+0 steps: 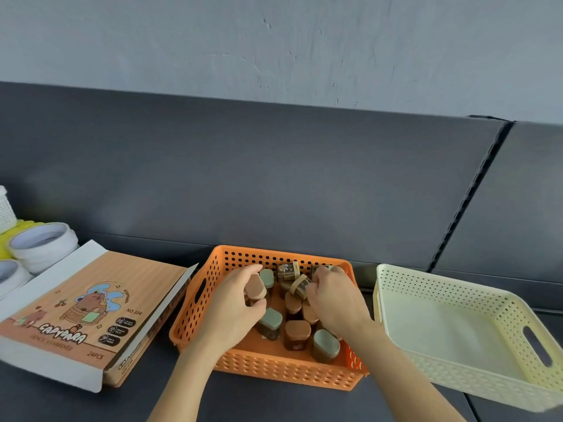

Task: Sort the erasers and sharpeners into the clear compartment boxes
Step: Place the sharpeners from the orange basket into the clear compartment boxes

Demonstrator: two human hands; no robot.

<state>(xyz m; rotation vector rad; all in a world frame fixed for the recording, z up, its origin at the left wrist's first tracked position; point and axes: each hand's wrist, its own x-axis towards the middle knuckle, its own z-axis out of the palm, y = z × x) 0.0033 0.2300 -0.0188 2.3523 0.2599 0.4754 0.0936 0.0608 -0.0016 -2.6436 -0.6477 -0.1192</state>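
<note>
An orange perforated basket point(213, 266) sits on the dark surface in front of me and holds several small brown sharpeners with brown or grey-green caps point(297, 333). Both my hands are inside it. My left hand point(231, 309) grips a brown-capped sharpener point(255, 289) between thumb and fingers. My right hand point(335, 300) is closed over a tilted sharpener with a tan band point(300, 286) near the basket's back wall. No clear compartment box is in view.
A cream perforated basket point(457, 373) with nothing in it stands to the right. An orange sharpener carton point(91, 312) printed with a capybara lies at the left. Beyond the carton are white tape rolls point(42, 242). A dark padded backrest rises behind.
</note>
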